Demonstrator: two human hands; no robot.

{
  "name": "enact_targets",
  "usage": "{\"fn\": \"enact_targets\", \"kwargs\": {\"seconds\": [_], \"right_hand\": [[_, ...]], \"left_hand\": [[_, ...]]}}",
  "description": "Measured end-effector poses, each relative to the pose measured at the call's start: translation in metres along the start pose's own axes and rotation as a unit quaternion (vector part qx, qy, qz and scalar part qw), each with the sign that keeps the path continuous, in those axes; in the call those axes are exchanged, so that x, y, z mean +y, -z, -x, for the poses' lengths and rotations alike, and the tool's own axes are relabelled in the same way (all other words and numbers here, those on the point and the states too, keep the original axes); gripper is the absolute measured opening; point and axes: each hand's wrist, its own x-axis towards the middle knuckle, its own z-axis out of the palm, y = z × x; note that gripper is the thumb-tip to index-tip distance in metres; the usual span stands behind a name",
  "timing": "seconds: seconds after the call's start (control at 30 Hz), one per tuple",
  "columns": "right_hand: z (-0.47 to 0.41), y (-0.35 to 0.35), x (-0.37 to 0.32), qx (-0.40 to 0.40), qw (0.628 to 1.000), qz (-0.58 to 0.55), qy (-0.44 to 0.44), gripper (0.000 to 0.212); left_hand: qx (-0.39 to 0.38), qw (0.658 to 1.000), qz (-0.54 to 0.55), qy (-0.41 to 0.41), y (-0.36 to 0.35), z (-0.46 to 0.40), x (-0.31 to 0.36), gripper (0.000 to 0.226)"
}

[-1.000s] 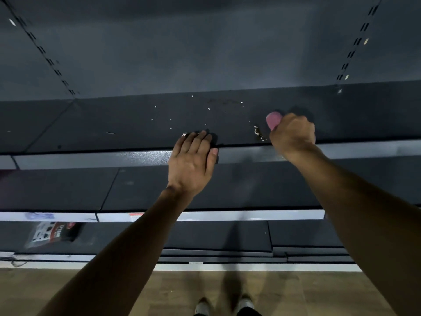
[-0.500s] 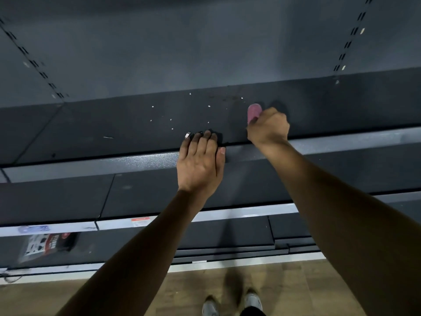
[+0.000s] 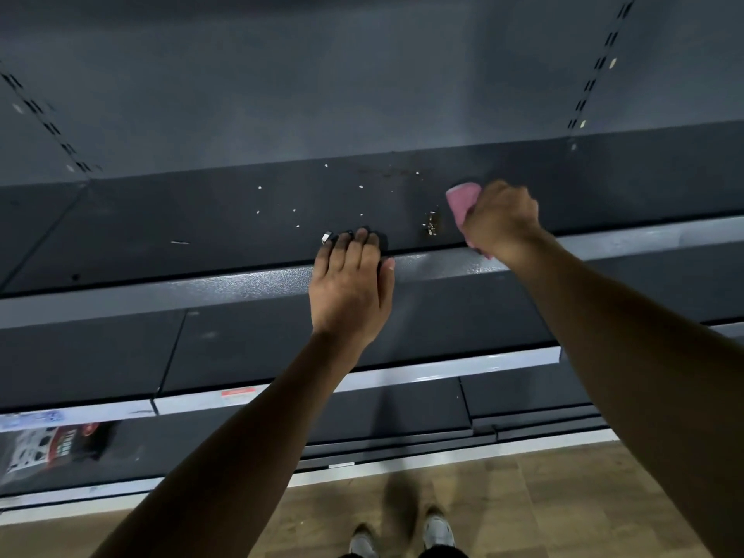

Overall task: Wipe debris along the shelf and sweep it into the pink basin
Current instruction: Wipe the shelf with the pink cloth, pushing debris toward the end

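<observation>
We judge the task early: most debris (image 3: 360,187) remains scattered on the shelf (image 3: 161,227), with one small pile (image 3: 431,225) gathered just left of the cloth (image 3: 463,199). The basin is not in view, so nothing shows as swept in.

Our right hand (image 3: 501,219) grips the pink cloth on the shelf. Our left hand (image 3: 350,283) rests flat, fingers straight, over the shelf's front edge.

Count: one cloth, one pile, roughly ten loose specks, two hands.
</observation>
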Motion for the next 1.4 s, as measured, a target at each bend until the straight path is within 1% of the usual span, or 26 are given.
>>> {"fn": "enact_targets", "kwargs": {"seconds": [0.03, 0.1, 0.13, 0.2, 0.23, 0.3, 0.37, 0.53, 0.6, 0.73, 0.8, 0.87, 0.9, 1.0, 1.03, 1.07, 1.1, 1.17, 1.23, 1.27, 1.33, 1.4], "right_hand": [[0.002, -0.001, -0.006, -0.014, 1.000, 0.025, 0.004, 0.036], [0.004, 0.000, -0.017, -0.043, 0.998, 0.040, -0.014, 0.040], [0.004, 0.001, -0.020, -0.054, 0.997, 0.036, -0.030, 0.036], [0.004, -0.001, -0.024, -0.050, 0.998, 0.012, -0.044, 0.020], [0.006, -0.004, -0.028, -0.044, 0.998, -0.011, -0.044, 0.021], [0.009, -0.015, -0.035, -0.033, 0.996, -0.071, -0.045, 0.011], [0.008, -0.026, -0.042, -0.021, 0.990, -0.124, -0.058, 0.023], [0.008, -0.039, -0.059, 0.001, 0.983, -0.172, -0.069, 0.035], [0.005, -0.041, -0.063, 0.008, 0.979, -0.192, -0.068, 0.030], [0.002, -0.041, -0.066, -0.003, 0.971, -0.226, -0.074, 0.015], [0.004, -0.037, -0.061, 0.005, 0.959, -0.267, -0.091, 0.013], [0.005, -0.030, -0.053, 0.048, 0.946, -0.303, -0.102, 0.007], [0.007, -0.025, -0.050, 0.070, 0.946, -0.299, -0.099, 0.011], [0.007, -0.012, -0.038, 0.112, 0.948, -0.290, -0.076, 0.042], [0.007, -0.010, -0.032, 0.119, 0.953, -0.272, -0.062, 0.052], [0.006, -0.010, -0.028, 0.124, 0.961, -0.241, -0.048, 0.056], [0.009, -0.011, -0.025, 0.124, 0.971, -0.201, -0.041, 0.054], [0.013, -0.019, -0.020, 0.099, 0.986, -0.130, -0.031, 0.047], [0.016, -0.028, -0.025, 0.074, 0.995, -0.066, -0.012, 0.035], [0.014, -0.032, -0.030, 0.066, 0.997, -0.046, -0.004, 0.028], [0.009, -0.033, -0.039, 0.033, 0.999, -0.034, -0.019, 0.014], [0.005, -0.033, -0.046, -0.008, 0.999, -0.035, -0.023, 0.012]], "left_hand": [[-0.003, 1.000, 0.004, 0.000, 0.001, 0.000, 0.000, 0.046], [-0.011, 1.000, 0.009, -0.005, 0.002, 0.000, -0.001, 0.048], [-0.013, 1.000, 0.011, -0.008, 0.002, 0.000, -0.002, 0.048], [-0.008, 1.000, 0.013, -0.015, 0.002, 0.000, -0.002, 0.047], [-0.004, 1.000, 0.013, -0.018, 0.001, -0.001, -0.002, 0.046], [0.000, 1.000, 0.011, -0.024, 0.000, 0.000, -0.003, 0.044], [0.001, 1.000, 0.010, -0.028, -0.001, 0.000, -0.003, 0.044], [-0.010, 0.999, 0.017, -0.028, 0.001, -0.001, -0.005, 0.045], [-0.014, 0.999, 0.023, -0.028, 0.001, -0.001, -0.005, 0.045], [-0.015, 0.999, 0.029, -0.029, 0.002, -0.001, -0.005, 0.044], [-0.020, 0.999, 0.032, -0.031, 0.003, -0.001, -0.006, 0.045], [-0.019, 0.999, 0.038, -0.033, 0.003, -0.002, -0.006, 0.044], [-0.017, 0.999, 0.040, -0.032, 0.003, -0.001, -0.006, 0.044], [-0.008, 0.999, 0.044, -0.031, 0.002, -0.001, -0.006, 0.043], [-0.004, 0.999, 0.044, -0.031, 0.001, 0.000, -0.006, 0.042], [-0.001, 0.999, 0.045, -0.031, 0.001, 0.000, -0.006, 0.042], [0.001, 0.999, 0.045, -0.031, 0.000, 0.000, -0.007, 0.042], [0.003, 0.998, 0.047, -0.031, 0.001, 0.000, -0.007, 0.042], [0.002, 0.998, 0.047, -0.034, 0.002, 0.000, -0.007, 0.042], [0.002, 0.998, 0.047, -0.035, 0.002, 0.000, -0.007, 0.043], [0.001, 0.998, 0.046, -0.035, 0.001, -0.001, -0.008, 0.043], [0.004, 0.998, 0.044, -0.038, -0.001, 0.000, -0.008, 0.044]]}}
